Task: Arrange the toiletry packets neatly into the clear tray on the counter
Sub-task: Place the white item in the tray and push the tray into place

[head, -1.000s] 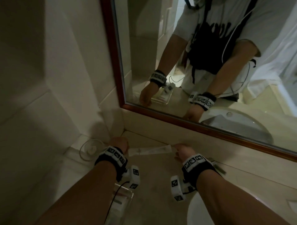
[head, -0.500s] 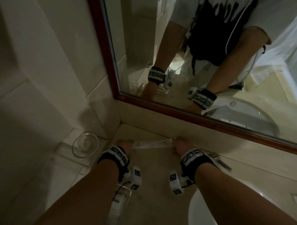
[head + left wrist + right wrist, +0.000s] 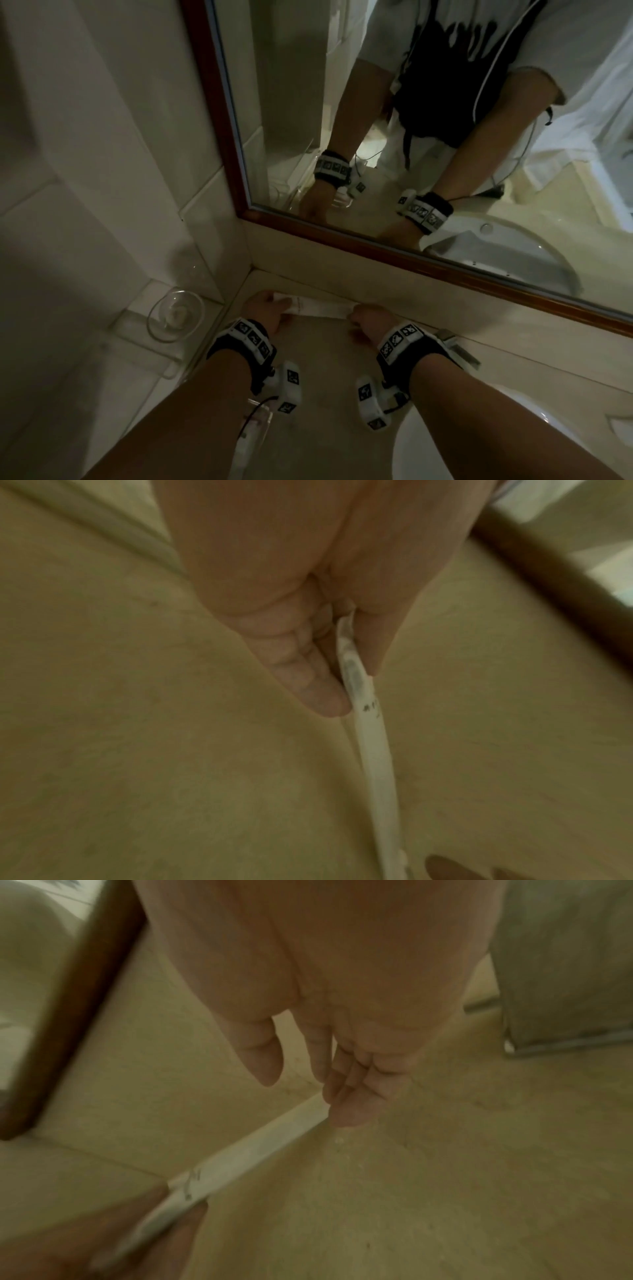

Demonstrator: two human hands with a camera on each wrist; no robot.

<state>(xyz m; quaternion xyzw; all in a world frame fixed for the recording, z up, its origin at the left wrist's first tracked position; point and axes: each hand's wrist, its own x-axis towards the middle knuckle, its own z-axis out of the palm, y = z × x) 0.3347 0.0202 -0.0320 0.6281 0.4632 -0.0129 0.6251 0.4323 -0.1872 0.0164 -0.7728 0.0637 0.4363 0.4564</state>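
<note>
A long white packet [image 3: 318,308] lies along the back of the counter below the mirror. My left hand [image 3: 270,308] pinches its left end; the left wrist view shows the thumb and fingers [image 3: 308,674] pressed on either side of the packet [image 3: 373,750]. My right hand [image 3: 366,317] is at the other end. In the right wrist view its fingertips [image 3: 346,1112] touch the end of the packet [image 3: 246,1153], with the thumb held apart. The clear tray [image 3: 255,431] stands near the front, partly hidden under my left forearm, with white packets inside.
A round glass dish [image 3: 176,315] sits on a lower ledge left of the counter. The white sink basin [image 3: 445,445] is at the lower right. A wood-framed mirror [image 3: 376,250] runs along the back wall, and a metal fitting [image 3: 455,346] shows behind my right wrist.
My left hand has moved right onto the packet's left end and taken hold of it. The right hand stays at the right end. The head view has tilted.
</note>
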